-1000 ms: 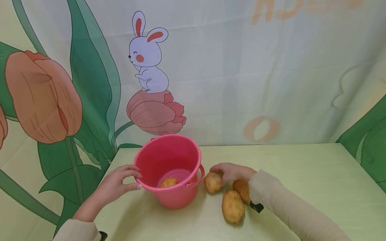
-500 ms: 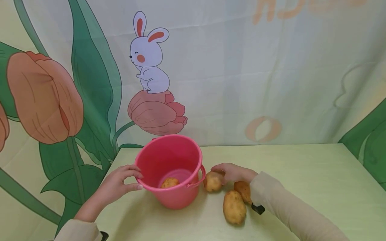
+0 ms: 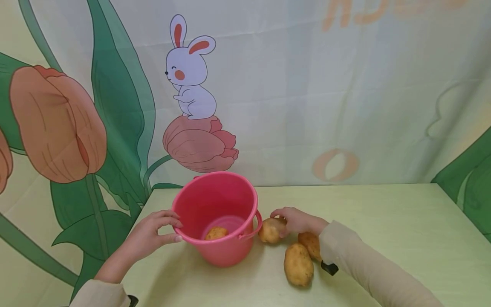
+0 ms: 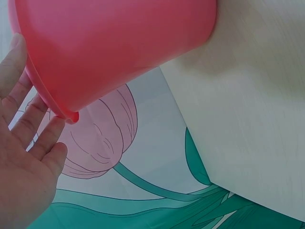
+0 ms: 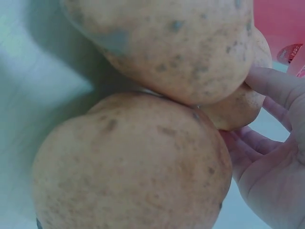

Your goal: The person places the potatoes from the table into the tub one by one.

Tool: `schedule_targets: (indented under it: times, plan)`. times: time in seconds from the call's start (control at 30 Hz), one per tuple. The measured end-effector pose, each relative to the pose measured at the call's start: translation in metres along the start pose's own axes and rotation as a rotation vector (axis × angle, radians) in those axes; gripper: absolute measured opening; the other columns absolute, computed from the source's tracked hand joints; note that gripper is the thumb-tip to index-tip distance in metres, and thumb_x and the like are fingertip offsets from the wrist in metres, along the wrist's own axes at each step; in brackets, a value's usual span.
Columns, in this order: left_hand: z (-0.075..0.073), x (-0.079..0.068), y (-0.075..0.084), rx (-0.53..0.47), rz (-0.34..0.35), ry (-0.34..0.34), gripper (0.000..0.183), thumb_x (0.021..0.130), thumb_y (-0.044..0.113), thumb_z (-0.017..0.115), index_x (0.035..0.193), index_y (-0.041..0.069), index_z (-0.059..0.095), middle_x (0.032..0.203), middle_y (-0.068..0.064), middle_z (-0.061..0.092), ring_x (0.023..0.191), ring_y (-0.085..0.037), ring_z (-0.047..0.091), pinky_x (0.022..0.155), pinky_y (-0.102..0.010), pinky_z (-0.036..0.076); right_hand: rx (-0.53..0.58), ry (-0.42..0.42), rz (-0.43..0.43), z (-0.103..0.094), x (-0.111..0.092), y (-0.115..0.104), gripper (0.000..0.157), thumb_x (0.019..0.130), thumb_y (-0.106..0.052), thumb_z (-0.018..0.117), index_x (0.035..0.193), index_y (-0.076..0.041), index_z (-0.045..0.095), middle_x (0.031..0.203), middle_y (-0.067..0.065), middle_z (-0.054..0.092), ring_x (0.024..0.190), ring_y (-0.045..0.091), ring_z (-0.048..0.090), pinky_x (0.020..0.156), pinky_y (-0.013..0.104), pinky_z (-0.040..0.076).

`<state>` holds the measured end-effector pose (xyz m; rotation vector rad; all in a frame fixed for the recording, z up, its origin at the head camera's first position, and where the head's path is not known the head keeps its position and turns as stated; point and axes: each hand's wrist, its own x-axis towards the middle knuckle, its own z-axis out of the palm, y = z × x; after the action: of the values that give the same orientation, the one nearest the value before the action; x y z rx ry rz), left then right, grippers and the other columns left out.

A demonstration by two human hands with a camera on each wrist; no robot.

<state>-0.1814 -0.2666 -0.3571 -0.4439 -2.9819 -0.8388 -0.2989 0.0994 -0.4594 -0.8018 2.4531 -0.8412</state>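
A pink bucket (image 3: 225, 255) stands on the table, its open top tipped toward the viewer, with one potato (image 3: 216, 233) showing at the bottom. My left hand (image 3: 155, 230) holds the bucket's left rim; in the left wrist view the thumb and fingers (image 4: 35, 119) lie on either side of the rim. Just right of the bucket, my right hand (image 3: 300, 221) grips a potato (image 3: 269, 231), thumb on the near side and fingers over the far side. Two more potatoes lie nearer me: an oval one (image 3: 298, 265) and one (image 3: 308, 245) partly hidden by the right sleeve.
The pale green table (image 3: 399, 226) extends to the right of the hands. A cloth backdrop (image 3: 268, 106) printed with a rabbit and tulips hangs behind it. The bucket's pink handle (image 3: 255, 230) juts out on its right side, beside the gripped potato.
The gripped potato has shifted slightly left, closer to the bucket. The left hand and bucket hold their places; the whole head view drifts a little.
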Motion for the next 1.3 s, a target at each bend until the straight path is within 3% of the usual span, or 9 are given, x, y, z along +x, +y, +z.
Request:
schedule_targets:
  times: [0.23,0.57,1.3]
  plan:
    - [-0.001,0.0,0.0,-0.02,-0.015,-0.008,0.032,0.069,0.032,0.072,0.094,0.012,0.066,0.111,-0.009,0.056,0.107,-0.029,0.047,0.069,-0.031,0.053,-0.008,-0.001,-0.005,-0.001,-0.003,-0.002,0.047,0.07,-0.007,0.072,0.114,-0.008,0.054,0.106,0.006,0.057,0.093,0.021,0.05,0.087,0.042,0.043]
    - [-0.001,-0.001,0.001,-0.026,-0.023,-0.012,0.032,0.069,0.033,0.072,0.093,0.013,0.066,0.112,-0.009,0.056,0.107,-0.029,0.047,0.069,-0.032,0.053,-0.079,0.0,-0.058,-0.019,-0.017,-0.016,0.049,0.068,-0.006,0.073,0.115,-0.006,0.055,0.107,0.007,0.059,0.097,0.022,0.051,0.089,0.042,0.042]
    - [-0.001,-0.001,0.003,-0.024,-0.027,-0.002,0.031,0.069,0.034,0.072,0.093,0.015,0.066,0.111,-0.007,0.056,0.107,-0.029,0.047,0.069,-0.033,0.053,-0.199,-0.019,-0.149,-0.042,-0.033,-0.036,0.052,0.063,-0.006,0.075,0.113,-0.006,0.058,0.099,0.003,0.06,0.084,0.013,0.048,0.075,0.028,0.042]
